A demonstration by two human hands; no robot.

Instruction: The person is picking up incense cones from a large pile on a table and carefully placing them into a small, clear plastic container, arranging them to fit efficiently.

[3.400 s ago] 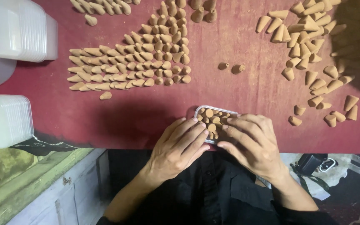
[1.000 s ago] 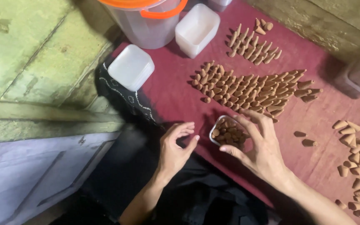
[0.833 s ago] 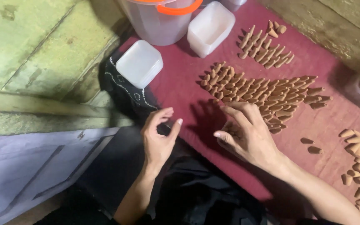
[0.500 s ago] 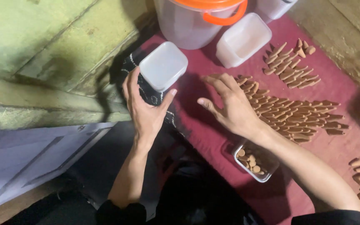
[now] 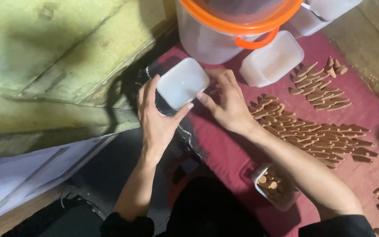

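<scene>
The white rectangular plastic container (image 5: 182, 82), previously gripped by the left hand (image 5: 156, 115) alone, is now also being touched by the right hand (image 5: 226, 102).

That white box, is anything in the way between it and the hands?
No, nothing visible. The left hand already has the white box in its grip, fingers on its near edges. The right hand touches its right side. The second white box and the brown cones lie off to the right.
</scene>
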